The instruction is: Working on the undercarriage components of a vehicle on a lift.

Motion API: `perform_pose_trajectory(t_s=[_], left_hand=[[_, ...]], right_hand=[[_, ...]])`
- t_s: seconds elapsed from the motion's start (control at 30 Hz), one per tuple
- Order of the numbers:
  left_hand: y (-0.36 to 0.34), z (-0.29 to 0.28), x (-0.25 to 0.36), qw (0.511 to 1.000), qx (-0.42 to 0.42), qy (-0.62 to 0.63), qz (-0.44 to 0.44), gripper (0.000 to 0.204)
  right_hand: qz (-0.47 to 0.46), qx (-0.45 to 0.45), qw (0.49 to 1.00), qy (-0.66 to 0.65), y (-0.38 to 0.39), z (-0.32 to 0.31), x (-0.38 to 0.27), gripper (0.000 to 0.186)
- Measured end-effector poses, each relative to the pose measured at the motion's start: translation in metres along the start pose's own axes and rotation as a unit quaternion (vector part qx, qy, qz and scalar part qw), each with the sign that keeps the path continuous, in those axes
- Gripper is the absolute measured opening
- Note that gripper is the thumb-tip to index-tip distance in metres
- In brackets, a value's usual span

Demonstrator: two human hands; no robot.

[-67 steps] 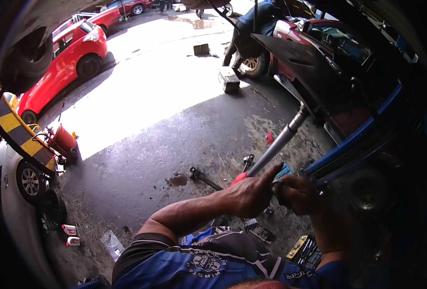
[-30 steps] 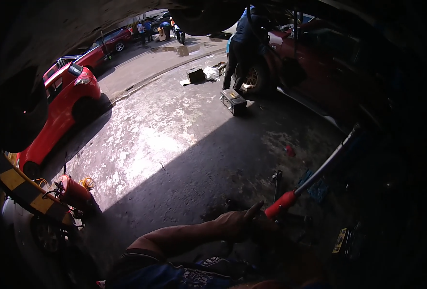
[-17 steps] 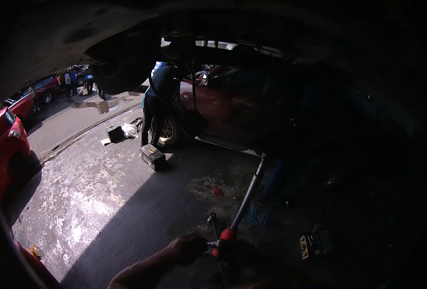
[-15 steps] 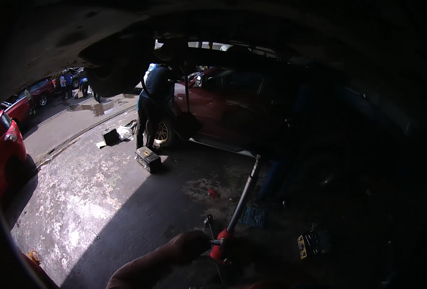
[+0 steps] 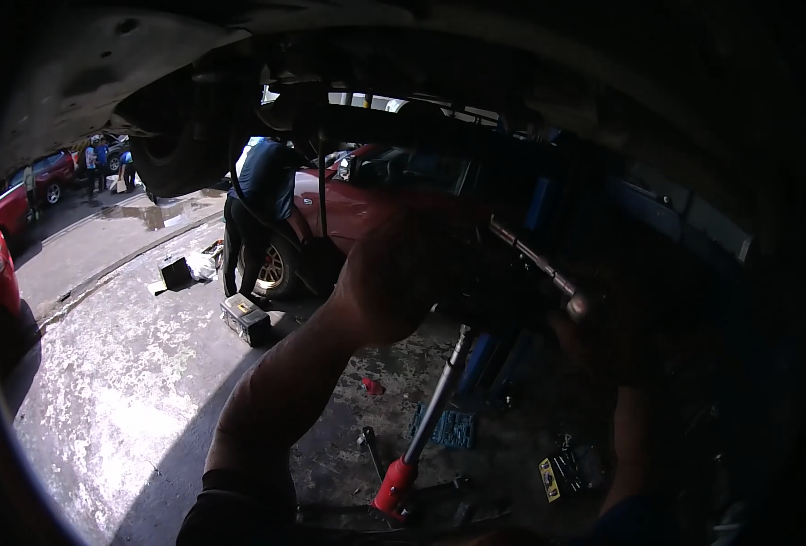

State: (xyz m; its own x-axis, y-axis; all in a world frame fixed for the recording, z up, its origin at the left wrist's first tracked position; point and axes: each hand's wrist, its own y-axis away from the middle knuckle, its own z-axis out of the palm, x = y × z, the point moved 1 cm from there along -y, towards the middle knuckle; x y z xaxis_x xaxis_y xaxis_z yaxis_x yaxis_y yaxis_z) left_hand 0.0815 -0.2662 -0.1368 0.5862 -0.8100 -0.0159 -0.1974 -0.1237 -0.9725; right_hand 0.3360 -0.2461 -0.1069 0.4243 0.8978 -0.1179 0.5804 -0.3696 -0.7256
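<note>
My left hand (image 5: 398, 282) is raised in front of me under a car's dark underside; its fingers are lost in shadow and I cannot tell whether they hold anything. To the right, my right hand (image 5: 594, 341) is closed around the rounded end of a ratchet wrench (image 5: 535, 259), whose shiny shaft slants up and left toward the underside. Below and between my arms stands a tall jack (image 5: 439, 400) with a silver column and a red lower part (image 5: 394, 491), apart from both hands.
Overhead hangs the raised car's underside (image 5: 185, 36). A person (image 5: 266, 182) bends over a red car (image 5: 339, 196) beside a toolbox (image 5: 246, 318). A blue-green socket tray (image 5: 448, 428), a red rag (image 5: 372, 387) and a yellow-edged tool set (image 5: 549, 480) lie on the floor.
My left hand has risen from beside the jack's red part to the underside. My right hand has come into view with the ratchet wrench. The view has shifted slightly.
</note>
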Motion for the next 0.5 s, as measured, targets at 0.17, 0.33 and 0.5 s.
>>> perform_pose_trajectory(t_s=[0.17,0.33,0.5], left_hand=[[-0.032,-0.012,-0.107,0.993,0.101,0.059,0.025,0.022],[-0.031,-0.032,-0.185,0.901,0.098,-0.401,0.131,0.02],[-0.017,-0.053,-0.2,0.934,0.012,-0.348,0.084,0.028]], right_hand=[[-0.131,0.065,0.989,0.001,-0.114,0.015,-0.009,0.045],[-0.09,0.061,0.993,0.053,-0.215,0.063,-0.02,0.042],[-0.115,0.106,0.985,0.072,-0.268,0.084,0.015,0.042]])
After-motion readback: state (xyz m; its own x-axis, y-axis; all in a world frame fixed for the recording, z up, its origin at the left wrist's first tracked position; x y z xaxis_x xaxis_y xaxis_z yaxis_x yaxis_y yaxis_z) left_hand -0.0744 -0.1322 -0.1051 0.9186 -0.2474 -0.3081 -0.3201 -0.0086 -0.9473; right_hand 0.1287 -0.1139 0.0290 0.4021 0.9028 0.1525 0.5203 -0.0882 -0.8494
